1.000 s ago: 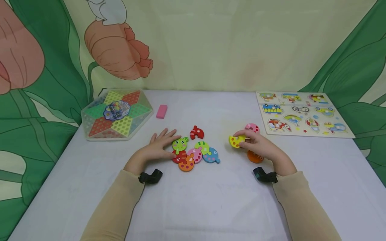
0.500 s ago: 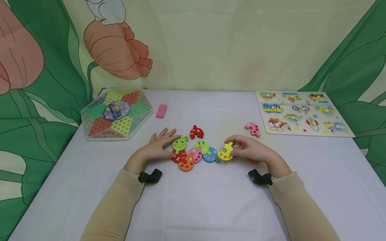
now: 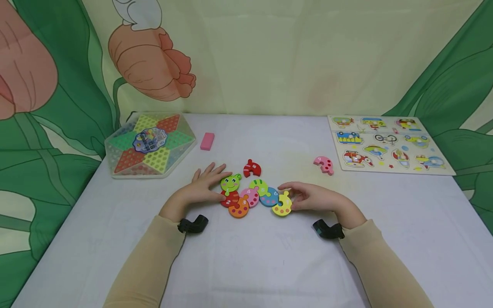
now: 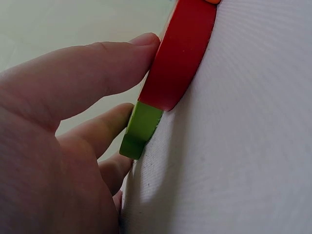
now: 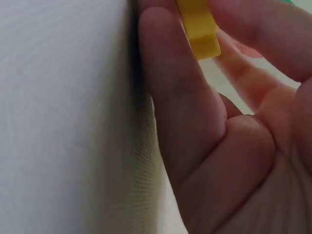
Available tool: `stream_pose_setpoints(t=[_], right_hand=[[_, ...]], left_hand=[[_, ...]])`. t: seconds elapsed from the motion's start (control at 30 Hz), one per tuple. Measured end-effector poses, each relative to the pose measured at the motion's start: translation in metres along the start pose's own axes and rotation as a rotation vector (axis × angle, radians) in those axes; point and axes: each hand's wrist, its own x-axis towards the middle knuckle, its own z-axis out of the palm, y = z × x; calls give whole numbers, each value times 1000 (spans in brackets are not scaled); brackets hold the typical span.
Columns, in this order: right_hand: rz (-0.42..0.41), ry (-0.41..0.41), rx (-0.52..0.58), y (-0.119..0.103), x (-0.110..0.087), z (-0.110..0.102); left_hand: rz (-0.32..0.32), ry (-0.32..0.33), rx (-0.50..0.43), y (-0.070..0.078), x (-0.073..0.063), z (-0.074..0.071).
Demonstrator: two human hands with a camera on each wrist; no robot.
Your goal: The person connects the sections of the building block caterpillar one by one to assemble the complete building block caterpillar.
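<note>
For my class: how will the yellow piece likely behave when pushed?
Probably stiff: the yellow piece has a thick, crisp edge. It should slide, not roll, given its flat face. A push toward the blue piece would likely nudge that too, since they appear to meet.

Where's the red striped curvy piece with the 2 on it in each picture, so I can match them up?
Head: the red striped piece sits just left of and below the middle, by the left hand.
Left wrist: at the top, right of the middle, its plain red edge showing.
Right wrist: not in it.
Shared landmark: the white cloth tabletop, in all three.
</note>
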Motion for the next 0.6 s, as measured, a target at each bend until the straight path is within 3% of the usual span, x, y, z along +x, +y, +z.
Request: stream_pose_setpoints(t=[0.43, 0.6], right_hand=[[8, 34, -39, 0, 1, 2], [-31, 43, -56, 0, 2, 3]], left_hand=[[-7, -1, 1, 1, 0, 0], [-2, 5, 0, 0, 0, 0]])
